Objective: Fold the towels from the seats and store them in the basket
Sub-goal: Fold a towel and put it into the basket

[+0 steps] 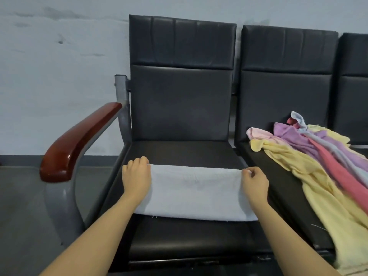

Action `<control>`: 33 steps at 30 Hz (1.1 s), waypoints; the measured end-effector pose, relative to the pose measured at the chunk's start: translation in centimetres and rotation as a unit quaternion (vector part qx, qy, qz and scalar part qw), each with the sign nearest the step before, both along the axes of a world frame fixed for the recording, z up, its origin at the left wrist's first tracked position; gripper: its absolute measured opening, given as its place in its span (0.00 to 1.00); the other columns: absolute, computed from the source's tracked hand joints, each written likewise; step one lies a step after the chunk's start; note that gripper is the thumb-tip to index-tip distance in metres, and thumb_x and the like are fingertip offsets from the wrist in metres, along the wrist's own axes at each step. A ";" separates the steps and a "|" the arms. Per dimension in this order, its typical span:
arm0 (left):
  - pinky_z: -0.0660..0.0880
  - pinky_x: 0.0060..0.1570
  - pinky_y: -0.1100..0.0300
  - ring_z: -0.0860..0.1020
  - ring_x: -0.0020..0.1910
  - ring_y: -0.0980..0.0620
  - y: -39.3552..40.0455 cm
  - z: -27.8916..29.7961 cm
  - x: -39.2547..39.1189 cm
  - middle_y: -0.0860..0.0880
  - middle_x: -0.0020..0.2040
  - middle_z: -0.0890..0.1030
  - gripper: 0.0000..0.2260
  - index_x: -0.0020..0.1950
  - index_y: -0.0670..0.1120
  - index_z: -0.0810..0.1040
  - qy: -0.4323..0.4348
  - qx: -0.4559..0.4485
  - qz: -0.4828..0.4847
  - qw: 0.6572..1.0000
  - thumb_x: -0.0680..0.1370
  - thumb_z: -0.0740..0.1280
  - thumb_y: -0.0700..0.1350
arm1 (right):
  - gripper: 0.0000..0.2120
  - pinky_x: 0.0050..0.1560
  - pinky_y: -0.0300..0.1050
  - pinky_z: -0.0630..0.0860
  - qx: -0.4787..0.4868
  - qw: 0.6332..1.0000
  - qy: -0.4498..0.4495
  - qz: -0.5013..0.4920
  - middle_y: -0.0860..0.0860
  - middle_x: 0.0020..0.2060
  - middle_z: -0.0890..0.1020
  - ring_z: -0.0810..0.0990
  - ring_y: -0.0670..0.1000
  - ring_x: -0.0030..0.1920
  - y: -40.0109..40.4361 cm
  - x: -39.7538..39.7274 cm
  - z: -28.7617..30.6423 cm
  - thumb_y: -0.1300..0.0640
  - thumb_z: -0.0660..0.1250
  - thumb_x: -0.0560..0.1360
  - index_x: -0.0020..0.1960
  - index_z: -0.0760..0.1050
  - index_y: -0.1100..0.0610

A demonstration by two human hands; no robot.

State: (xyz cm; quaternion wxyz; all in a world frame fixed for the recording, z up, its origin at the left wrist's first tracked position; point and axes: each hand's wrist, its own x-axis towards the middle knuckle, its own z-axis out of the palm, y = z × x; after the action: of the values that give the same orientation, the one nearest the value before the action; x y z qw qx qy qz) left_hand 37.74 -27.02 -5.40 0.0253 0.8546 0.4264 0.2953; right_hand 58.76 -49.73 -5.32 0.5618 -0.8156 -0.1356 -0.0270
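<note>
A pale blue towel (196, 193) lies folded in a wide band across the black seat (185, 152) in front of me. My left hand (136, 179) pinches its far left corner, fingers curled over the edge. My right hand (254, 184) pinches the far right corner between thumb and fingers. A heap of unfolded towels (316, 156) in yellow, pink, purple, red and light blue covers the neighbouring seat on the right and hangs over its front edge. No basket is in view.
A red-brown wooden armrest (79, 140) on a grey metal frame stands left of the seat. Black backrests rise behind both seats, with a third seat (354, 86) at the far right. A pale wall and grey floor (22, 206) lie to the left.
</note>
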 end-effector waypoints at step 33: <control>0.43 0.74 0.50 0.45 0.77 0.51 -0.5 -2.6 4.5 0.54 0.79 0.46 0.25 0.78 0.56 0.49 0.271 -0.148 -0.188 0.932 0.82 0.45 0.60 | 0.18 0.68 0.51 0.59 -0.279 0.932 -0.215 0.090 0.51 0.68 0.68 0.66 0.54 0.68 5.3 0.6 -2.2 0.53 0.60 0.80 0.69 0.70 0.52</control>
State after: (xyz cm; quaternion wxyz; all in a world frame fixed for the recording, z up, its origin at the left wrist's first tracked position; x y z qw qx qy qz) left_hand 42.22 -27.52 -8.05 0.0898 0.9532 0.2875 -0.0244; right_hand 59.39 -44.44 -7.51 0.2694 -0.8986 -0.3278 -0.1121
